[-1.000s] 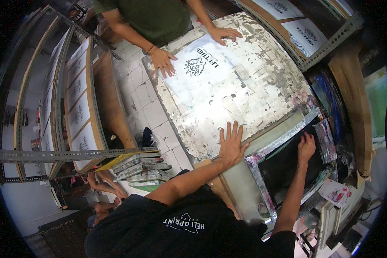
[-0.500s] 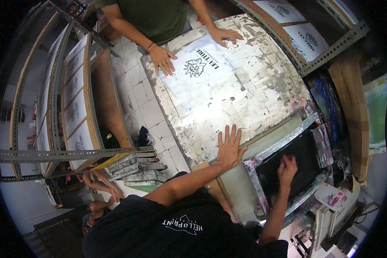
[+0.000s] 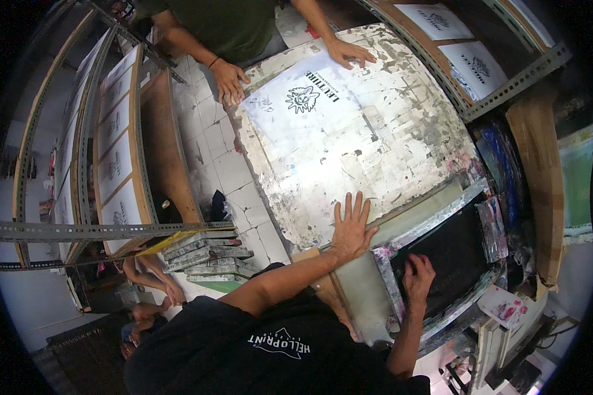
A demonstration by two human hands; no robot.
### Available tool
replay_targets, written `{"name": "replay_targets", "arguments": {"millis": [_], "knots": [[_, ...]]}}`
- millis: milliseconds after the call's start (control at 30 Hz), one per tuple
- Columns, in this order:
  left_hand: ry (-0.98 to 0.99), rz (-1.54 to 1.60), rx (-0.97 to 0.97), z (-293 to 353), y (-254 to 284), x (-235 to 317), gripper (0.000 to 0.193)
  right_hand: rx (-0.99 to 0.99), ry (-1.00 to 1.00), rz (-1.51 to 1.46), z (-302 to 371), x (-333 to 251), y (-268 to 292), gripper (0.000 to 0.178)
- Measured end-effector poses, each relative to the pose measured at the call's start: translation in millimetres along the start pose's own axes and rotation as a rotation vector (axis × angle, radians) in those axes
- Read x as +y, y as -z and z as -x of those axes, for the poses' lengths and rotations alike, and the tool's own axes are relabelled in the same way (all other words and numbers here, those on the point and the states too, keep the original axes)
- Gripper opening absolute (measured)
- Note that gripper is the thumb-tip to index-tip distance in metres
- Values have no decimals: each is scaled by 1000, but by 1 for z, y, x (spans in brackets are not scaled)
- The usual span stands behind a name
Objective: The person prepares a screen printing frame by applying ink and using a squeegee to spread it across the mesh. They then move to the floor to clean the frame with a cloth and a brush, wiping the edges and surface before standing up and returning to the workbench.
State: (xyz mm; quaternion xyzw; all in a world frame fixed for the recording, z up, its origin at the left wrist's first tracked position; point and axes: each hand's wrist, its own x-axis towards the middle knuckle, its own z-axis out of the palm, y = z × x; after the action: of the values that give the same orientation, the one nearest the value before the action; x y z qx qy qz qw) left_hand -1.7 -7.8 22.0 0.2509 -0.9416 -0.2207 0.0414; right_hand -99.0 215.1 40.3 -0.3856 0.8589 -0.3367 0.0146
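My left hand [image 3: 352, 230] lies flat with fingers spread on the near edge of a worn, paint-flaked white table [image 3: 402, 158]. To its right, my right hand [image 3: 418, 276] is held with curled fingers over the black mesh of a printing screen [image 3: 458, 257]. What those fingers hold, if anything, is hidden. Across the table, a thin white sheet [image 3: 280, 125] with a black line drawing and lettering lies at the far left. Another person's hands rest by it, one hand [image 3: 229, 80] at its left corner and the other [image 3: 349, 52] at its far right corner.
A metal-framed rack [image 3: 148, 125] with printed white sheets stands at the left; another rack [image 3: 481, 99] is at the far right. Several stacked frames [image 3: 211, 257] sit left of my arm. Cardboard [image 3: 540, 178] stands at the right. Someone's bare limbs [image 3: 155, 280] show at lower left.
My right hand has moved left and slightly nearer over the screen. The other person's hand at the left has slid outward to the sheet's corner. My left hand stays in place.
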Motion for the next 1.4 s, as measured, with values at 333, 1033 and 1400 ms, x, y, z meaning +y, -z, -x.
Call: {"name": "replay_targets", "arguments": {"millis": [333,1033,1400], "knots": [[-16,-18,-6,-1,-1,0,67,285,-421,515,-41,181,77,27],[22,8,10,2,0,0,68,50,-430,406,-5,64,40,29],[1,-25,19,2,-2,1,67,294,-526,555,8,169,92,29]]}}
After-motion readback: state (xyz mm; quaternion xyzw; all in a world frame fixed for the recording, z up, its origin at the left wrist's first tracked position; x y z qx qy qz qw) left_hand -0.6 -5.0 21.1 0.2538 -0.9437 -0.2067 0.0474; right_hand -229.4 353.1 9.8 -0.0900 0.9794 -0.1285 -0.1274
